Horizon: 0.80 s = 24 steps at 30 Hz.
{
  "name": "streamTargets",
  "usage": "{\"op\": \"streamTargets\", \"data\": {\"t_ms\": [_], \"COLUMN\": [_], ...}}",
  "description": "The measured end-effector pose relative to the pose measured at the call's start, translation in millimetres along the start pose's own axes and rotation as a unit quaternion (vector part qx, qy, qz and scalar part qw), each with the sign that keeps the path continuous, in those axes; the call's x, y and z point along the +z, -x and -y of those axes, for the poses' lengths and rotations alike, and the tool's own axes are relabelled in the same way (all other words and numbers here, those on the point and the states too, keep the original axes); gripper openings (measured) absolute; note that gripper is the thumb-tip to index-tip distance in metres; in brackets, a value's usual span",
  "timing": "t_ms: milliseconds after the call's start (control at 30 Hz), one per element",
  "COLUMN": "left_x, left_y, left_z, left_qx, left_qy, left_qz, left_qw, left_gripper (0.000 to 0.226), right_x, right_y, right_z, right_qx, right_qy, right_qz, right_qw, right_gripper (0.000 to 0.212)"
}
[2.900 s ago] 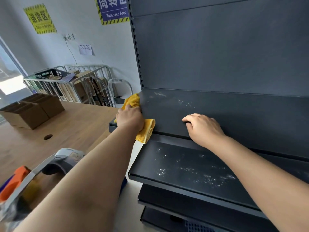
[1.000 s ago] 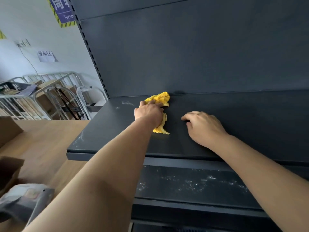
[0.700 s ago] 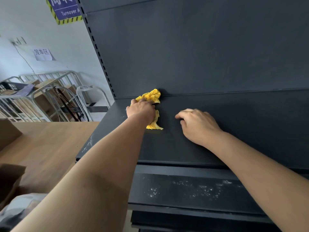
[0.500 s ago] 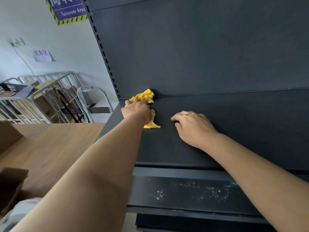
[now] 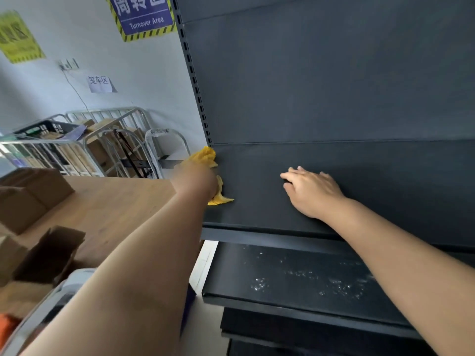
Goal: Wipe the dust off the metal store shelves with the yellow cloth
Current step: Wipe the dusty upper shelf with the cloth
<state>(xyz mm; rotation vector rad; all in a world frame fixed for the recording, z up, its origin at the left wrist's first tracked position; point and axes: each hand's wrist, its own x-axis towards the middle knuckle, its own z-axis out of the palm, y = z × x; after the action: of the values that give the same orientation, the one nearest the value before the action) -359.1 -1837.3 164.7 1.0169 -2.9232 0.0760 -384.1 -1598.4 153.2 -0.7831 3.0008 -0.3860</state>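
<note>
My left hand (image 5: pixel 194 182) grips the crumpled yellow cloth (image 5: pixel 205 156) at the far left end of the dark metal shelf (image 5: pixel 385 181), close to the back corner by the perforated upright. Motion blur smears that hand. Part of the cloth sticks out below the hand. My right hand (image 5: pixel 312 192) rests palm down on the same shelf, to the right of the cloth, with fingers loosely bent. The lower shelf (image 5: pixel 295 278) shows white dust specks.
A wooden table (image 5: pixel 110 206) with cardboard boxes (image 5: pixel 28 199) stands left of the shelving. Metal roll cages (image 5: pixel 84 142) line the wall behind it. A grey device (image 5: pixel 59 299) lies at the lower left. The shelf's dark back panel (image 5: pixel 334 73) rises ahead.
My left hand has swept the cloth leftward along the shelf to its left end. My right hand stays resting on the shelf. The view has turned left.
</note>
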Motion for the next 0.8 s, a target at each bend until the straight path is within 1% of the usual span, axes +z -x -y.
{"op": "streamTargets", "data": {"t_ms": [133, 333, 400, 533, 667, 800], "left_x": [-3.6, -8.8, -9.0, -9.7, -14.0, -16.4], "left_y": [28.8, 74.5, 87.7, 110.9, 133.4, 152.6], "left_z": [19.2, 25.2, 21.2, 3.2, -31.8, -73.9], "left_qx": [-0.025, -0.034, -0.020, 0.032, 0.077, 0.106], "left_qy": [-0.002, -0.018, -0.019, -0.019, -0.008, -0.006], "left_qz": [-0.002, -0.020, -0.036, -0.054, -0.053, -0.052], "left_qw": [1.000, 0.999, 0.999, 0.998, 0.996, 0.993], "left_gripper": [0.043, 0.042, 0.040, 0.035, 0.035, 0.036], "right_x": [-0.8, -4.4, -6.2, -10.8, -17.6, -26.6], "right_y": [20.9, 55.4, 68.5, 94.5, 115.9, 136.4], "right_z": [-4.9, -9.1, -15.1, -36.5, -64.2, -95.1], "right_qx": [-0.023, -0.061, -0.068, -0.067, -0.055, -0.039], "right_qy": [-0.008, -0.007, -0.012, -0.013, -0.013, -0.011], "right_qz": [-0.034, -0.033, -0.035, -0.041, -0.047, -0.061], "right_qw": [0.999, 0.998, 0.997, 0.997, 0.997, 0.997], "right_gripper": [0.042, 0.039, 0.039, 0.037, 0.037, 0.038]}}
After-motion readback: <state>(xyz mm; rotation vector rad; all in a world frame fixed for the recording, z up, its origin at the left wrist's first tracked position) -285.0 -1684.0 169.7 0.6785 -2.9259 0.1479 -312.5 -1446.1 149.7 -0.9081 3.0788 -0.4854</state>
